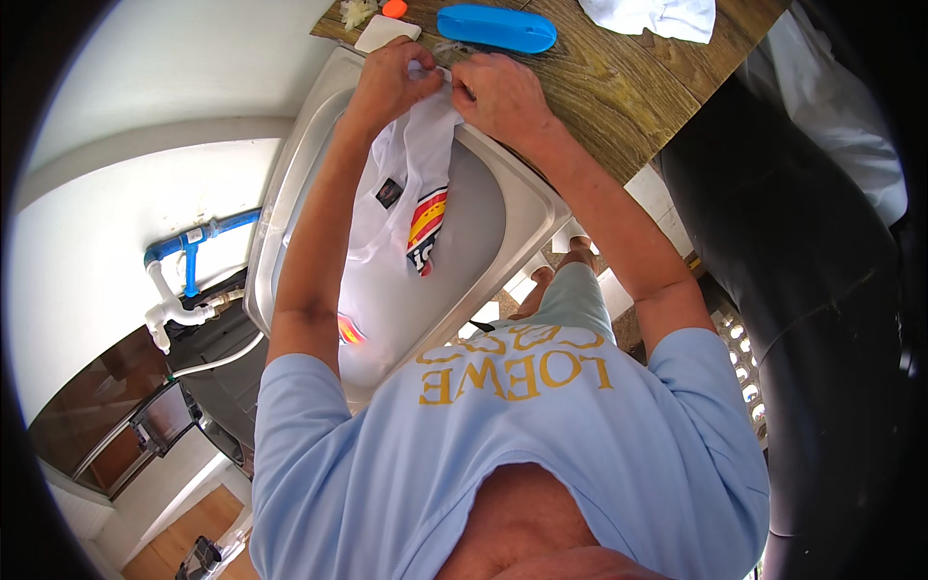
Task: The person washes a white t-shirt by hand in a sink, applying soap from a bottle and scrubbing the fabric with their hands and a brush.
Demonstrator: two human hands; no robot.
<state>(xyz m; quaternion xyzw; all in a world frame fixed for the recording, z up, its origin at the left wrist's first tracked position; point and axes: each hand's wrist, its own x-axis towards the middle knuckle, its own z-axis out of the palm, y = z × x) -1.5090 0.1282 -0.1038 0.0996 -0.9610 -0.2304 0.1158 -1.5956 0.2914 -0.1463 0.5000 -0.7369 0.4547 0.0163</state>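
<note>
Steel sink (290, 174) abuts a wooden worktop (619, 87); both hands, left hand (391, 82) and right hand (498, 92), pinch a white printed T-shirt (411, 184) at the sink's far rim, seemingly scrubbing a spot; next needs firm rubbing.

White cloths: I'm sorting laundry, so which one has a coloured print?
The white garment hanging into the metal sink, pinched by both hands, shows red-yellow stripes; the white cloth on the wooden counter looks plain.

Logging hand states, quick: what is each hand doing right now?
Left hand: closed, pinching the white garment over the metal sink.
Right hand: closed on the same garment.
</note>
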